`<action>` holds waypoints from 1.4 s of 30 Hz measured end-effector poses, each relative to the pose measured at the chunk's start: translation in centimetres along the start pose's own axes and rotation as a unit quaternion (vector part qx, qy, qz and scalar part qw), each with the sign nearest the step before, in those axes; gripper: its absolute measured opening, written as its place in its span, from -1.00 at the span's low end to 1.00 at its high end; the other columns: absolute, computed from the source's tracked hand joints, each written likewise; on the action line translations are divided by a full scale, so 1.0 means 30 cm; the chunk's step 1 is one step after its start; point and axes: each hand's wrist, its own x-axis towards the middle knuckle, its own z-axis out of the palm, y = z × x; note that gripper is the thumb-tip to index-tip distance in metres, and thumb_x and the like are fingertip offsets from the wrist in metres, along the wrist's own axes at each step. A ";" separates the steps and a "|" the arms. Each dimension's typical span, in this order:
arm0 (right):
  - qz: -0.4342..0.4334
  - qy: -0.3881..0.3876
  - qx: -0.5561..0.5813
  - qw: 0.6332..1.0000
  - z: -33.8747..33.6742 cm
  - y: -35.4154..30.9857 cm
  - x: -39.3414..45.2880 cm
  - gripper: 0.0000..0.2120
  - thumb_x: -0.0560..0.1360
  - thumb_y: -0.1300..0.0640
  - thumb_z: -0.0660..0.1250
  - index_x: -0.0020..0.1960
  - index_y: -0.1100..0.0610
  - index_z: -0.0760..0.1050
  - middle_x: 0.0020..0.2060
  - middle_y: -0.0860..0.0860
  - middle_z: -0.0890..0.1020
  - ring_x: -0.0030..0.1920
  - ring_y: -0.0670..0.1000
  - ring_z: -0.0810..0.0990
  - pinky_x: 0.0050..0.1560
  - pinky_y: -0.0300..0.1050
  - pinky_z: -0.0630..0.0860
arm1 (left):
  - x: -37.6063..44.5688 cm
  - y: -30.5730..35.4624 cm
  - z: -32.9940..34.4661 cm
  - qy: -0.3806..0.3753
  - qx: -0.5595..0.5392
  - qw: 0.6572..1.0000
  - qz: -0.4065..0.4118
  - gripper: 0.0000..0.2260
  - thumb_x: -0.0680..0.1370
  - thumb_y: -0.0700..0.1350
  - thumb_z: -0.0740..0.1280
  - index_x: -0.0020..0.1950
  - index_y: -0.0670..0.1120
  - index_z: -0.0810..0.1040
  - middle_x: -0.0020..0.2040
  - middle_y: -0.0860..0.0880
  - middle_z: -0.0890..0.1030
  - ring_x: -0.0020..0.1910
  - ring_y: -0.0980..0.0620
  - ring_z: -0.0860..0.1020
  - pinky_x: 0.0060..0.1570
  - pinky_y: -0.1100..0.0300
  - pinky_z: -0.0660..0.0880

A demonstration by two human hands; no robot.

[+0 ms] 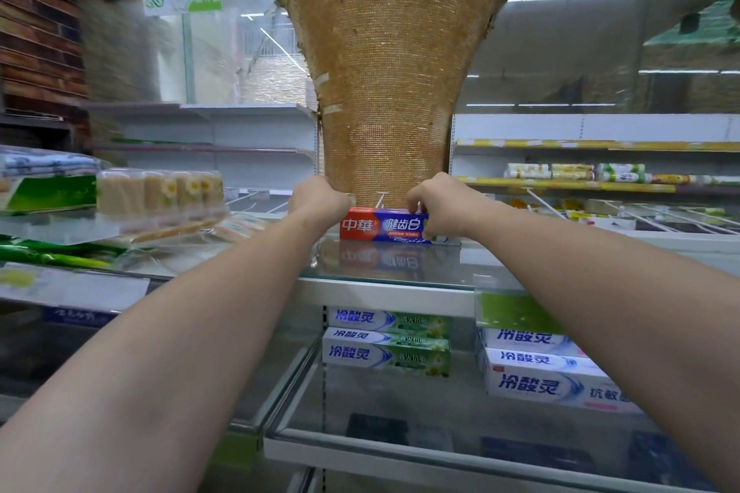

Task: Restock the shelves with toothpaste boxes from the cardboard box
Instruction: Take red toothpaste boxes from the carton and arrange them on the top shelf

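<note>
A red and purple toothpaste box (382,227) lies lengthwise on the top glass shelf (384,272), against a burlap-wrapped pillar (392,92). My left hand (318,198) grips its left end with curled fingers. My right hand (434,202) curls over its right end from above. On the shelf below sit white and green toothpaste boxes (386,344) in a stack, and white and blue ones (548,372) to the right. The cardboard box is out of view.
Packs of sponges (160,192) and green packets (48,194) fill the top shelf at the left. Far shelves at the right carry rolled goods (568,171). Wire hooks (624,212) stick out behind the right arm. Lower glass shelf edge (440,456) runs across the front.
</note>
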 end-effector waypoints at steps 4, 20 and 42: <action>0.003 -0.006 -0.020 1.000 -0.009 -0.016 -0.019 -0.56 0.39 0.00 0.55 0.20 0.07 0.51 0.12 0.06 0.58 0.12 0.07 0.54 -0.04 -0.05 0.58 | -0.015 0.014 -0.002 -0.010 0.017 1.000 0.013 -0.81 0.58 -0.13 0.31 0.18 -0.08 0.58 0.03 -0.06 0.60 0.00 -0.05 0.50 0.00 0.09 0.53; -0.048 0.054 0.075 0.995 -0.160 -0.160 -0.247 -0.56 0.51 -0.19 0.29 0.29 0.01 0.53 0.17 0.11 0.60 0.13 0.17 0.56 0.10 0.05 0.55 | -0.329 0.129 -0.158 0.032 0.079 0.996 0.018 -0.62 0.53 -0.17 0.33 0.36 -0.10 0.54 0.32 -0.17 0.57 0.27 -0.17 0.53 0.25 0.02 0.51; -0.277 0.143 0.239 0.919 -0.156 -0.705 -0.573 -0.59 0.45 -0.03 0.29 0.26 0.08 0.50 0.20 0.11 0.59 0.23 0.20 0.51 0.17 0.04 0.50 | -1.015 -0.057 -0.563 0.127 0.404 0.899 -0.109 -0.66 0.55 -0.08 0.25 0.33 -0.05 0.44 0.25 -0.15 0.46 0.31 -0.22 0.36 0.18 -0.11 0.41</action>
